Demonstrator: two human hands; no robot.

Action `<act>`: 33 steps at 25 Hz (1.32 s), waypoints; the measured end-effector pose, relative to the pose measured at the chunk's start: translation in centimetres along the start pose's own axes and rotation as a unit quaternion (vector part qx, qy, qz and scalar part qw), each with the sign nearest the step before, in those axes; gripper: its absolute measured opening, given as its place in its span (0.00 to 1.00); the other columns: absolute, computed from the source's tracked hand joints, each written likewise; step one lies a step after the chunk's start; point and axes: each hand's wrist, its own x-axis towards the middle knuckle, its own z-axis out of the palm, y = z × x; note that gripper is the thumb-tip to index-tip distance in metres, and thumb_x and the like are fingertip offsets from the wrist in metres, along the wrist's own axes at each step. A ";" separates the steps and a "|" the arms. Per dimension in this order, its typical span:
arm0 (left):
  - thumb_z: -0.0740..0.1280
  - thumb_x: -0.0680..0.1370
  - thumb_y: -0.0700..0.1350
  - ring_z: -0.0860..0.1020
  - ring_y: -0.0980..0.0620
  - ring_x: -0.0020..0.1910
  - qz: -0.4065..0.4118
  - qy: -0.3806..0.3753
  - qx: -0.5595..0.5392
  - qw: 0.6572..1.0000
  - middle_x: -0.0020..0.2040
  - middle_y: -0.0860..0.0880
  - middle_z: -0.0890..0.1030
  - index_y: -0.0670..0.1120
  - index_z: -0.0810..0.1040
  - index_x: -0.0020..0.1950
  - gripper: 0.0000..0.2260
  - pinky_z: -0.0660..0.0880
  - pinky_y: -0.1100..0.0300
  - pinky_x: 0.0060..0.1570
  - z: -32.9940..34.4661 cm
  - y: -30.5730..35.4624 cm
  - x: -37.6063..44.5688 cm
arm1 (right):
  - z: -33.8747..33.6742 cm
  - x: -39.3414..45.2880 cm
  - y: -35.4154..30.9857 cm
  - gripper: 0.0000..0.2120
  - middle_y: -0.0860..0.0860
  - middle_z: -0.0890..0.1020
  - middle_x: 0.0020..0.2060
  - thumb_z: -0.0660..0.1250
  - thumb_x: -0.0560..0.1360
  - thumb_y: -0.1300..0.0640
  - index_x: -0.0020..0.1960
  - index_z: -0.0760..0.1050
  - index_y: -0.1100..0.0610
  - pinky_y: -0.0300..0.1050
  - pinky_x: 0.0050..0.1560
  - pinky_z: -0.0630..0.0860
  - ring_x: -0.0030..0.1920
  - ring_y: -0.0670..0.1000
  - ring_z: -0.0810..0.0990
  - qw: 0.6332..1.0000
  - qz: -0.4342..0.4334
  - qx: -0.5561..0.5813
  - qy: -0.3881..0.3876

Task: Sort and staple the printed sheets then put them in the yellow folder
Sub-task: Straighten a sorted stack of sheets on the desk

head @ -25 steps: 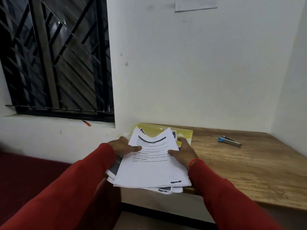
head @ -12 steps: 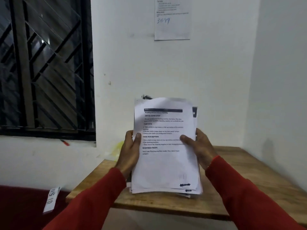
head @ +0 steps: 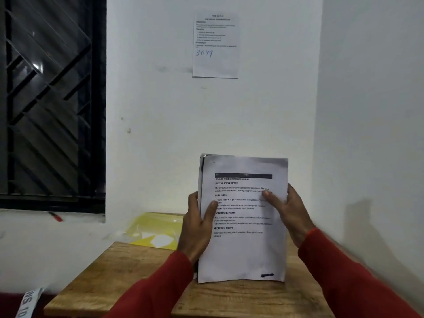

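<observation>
You are gripping the printed sheets (head: 243,226) upright between your left hand (head: 197,228) and right hand (head: 289,216) — long axis vertical, bottom edge on the tabletop (head: 110,278) — yellow folder (head: 156,230) lying just beyond your left hand.

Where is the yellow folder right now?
The yellow folder lies flat at the table's far left corner by the wall, just left of the left hand holding the sheets.

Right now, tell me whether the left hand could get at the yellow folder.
Probably yes, but not freely: the left hand grips the paper stack with the right hand. The yellow folder lies uncovered on the table just left of it.
</observation>
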 end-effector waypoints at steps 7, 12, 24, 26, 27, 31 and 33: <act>0.59 0.83 0.56 0.83 0.57 0.49 -0.037 0.010 -0.001 0.999 0.49 0.54 0.85 0.54 0.73 0.55 0.08 0.80 0.53 0.49 0.4 -1.2 -0.4 | 0.1 -1.7 2.1 0.09 0.49 0.86 0.51 0.64 0.81 0.55 0.60 0.77 0.52 0.39 0.45 0.81 0.51 0.49 0.85 0.999 0.012 0.041 0.034; 0.68 0.80 0.48 0.82 0.62 0.51 -0.008 0.007 -0.008 1.000 0.53 0.55 0.83 0.49 0.73 0.60 0.10 0.77 0.68 0.45 0.6 -1.0 -0.8 | 1.2 -1.8 2.7 0.11 0.48 0.84 0.54 0.64 0.80 0.54 0.63 0.73 0.51 0.39 0.49 0.80 0.53 0.47 0.83 0.998 -0.002 0.047 0.042; 0.66 0.82 0.44 0.83 0.54 0.50 -0.153 -0.108 -0.061 0.980 0.56 0.47 0.82 0.53 0.64 0.66 0.17 0.80 0.57 0.50 3.6 -1.2 0.9 | -4.7 1.8 4.6 0.08 0.53 0.87 0.42 0.72 0.73 0.55 0.47 0.82 0.58 0.57 0.51 0.81 0.46 0.58 0.85 0.983 0.068 -0.123 0.118; 0.67 0.81 0.42 0.83 0.50 0.49 -0.207 -0.152 -0.081 0.963 0.56 0.46 0.81 0.55 0.60 0.70 0.23 0.82 0.54 0.45 4.3 -1.1 1.1 | -7.4 2.4 6.1 0.11 0.52 0.87 0.40 0.73 0.69 0.51 0.45 0.83 0.58 0.59 0.52 0.81 0.45 0.58 0.85 0.968 0.107 -0.177 0.145; 0.67 0.81 0.42 0.83 0.48 0.46 -0.219 -0.161 -0.084 0.959 0.56 0.44 0.80 0.56 0.60 0.70 0.24 0.82 0.54 0.38 4.5 -1.4 1.0 | -8.8 2.5 7.0 0.12 0.52 0.87 0.39 0.73 0.69 0.50 0.45 0.83 0.58 0.59 0.51 0.82 0.44 0.58 0.85 0.958 0.128 -0.207 0.152; 0.66 0.80 0.41 0.82 0.49 0.34 -0.203 -0.130 0.009 0.971 0.53 0.45 0.81 0.51 0.69 0.68 0.17 0.75 0.58 0.27 3.6 -4.7 1.2 | -12.0 0.6 9.5 0.11 0.53 0.85 0.47 0.73 0.73 0.60 0.55 0.82 0.60 0.48 0.52 0.77 0.47 0.55 0.83 0.938 0.185 -0.272 0.109; 0.67 0.79 0.42 0.81 0.52 0.33 -0.154 -0.125 0.115 0.973 0.49 0.48 0.82 0.53 0.76 0.61 0.11 0.74 0.60 0.30 2.4 -7.1 1.8 | -12.8 -0.3 11.2 0.22 0.53 0.82 0.55 0.72 0.73 0.65 0.66 0.77 0.58 0.41 0.55 0.70 0.53 0.52 0.80 0.930 0.178 -0.311 0.085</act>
